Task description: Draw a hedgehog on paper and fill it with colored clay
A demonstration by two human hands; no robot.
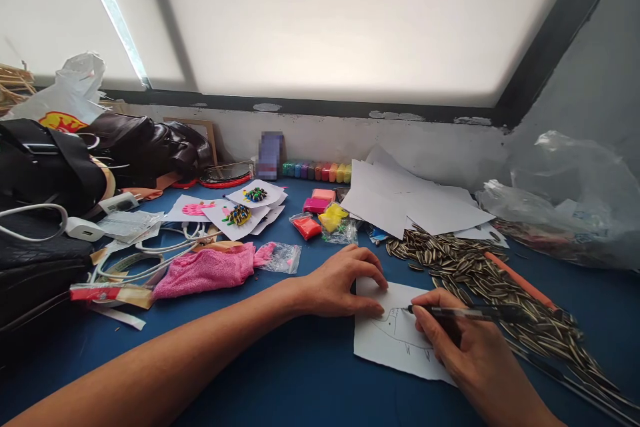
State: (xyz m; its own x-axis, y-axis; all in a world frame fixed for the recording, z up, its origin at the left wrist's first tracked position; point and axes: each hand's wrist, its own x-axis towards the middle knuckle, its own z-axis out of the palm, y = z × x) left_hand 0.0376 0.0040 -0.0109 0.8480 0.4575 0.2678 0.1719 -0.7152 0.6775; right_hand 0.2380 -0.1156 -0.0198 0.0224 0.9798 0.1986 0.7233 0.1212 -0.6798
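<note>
- At far left, a black bag with a smooth strap (35, 153) sits on the dark blue counter (285, 367), well away from my hands.
- To its right lies a fuzzy pink cloth piece (207, 270), beyond my left forearm, its long side running roughly left to right.
- Above the cloth, white paper cards bearing small dark, multicoloured spiky figures (238, 215) overlap one another.
- My left hand (345, 280) comes in next, holding nothing: its fingers are spread and bent, with thumb and fingertips resting on the upper left part of the paper.
- The small white paper sheet with a line drawing (373, 350) lies flat on the counter, between and partly under both my hands. My right hand hides its right side, so I cannot tell which way its long axis runs.
- The drawn outline sits right of my left thumb, with short leg-like strokes along its lower edge.
- The slim black pen (480, 312) lies almost level across my view, its tip pointing left toward that thumb. The tip is at the top of the drawing, just beside the thumb but apart from it.
- My right hand (475, 353) pinches this pen near its tip, thumb and fingers drawn close together, so it is the nearer hand to the lines.
- Right of the paper, a heap of striped sunflower seeds (440, 250) spreads past my right hand, with an orange stick (520, 280) lying on it.
</note>
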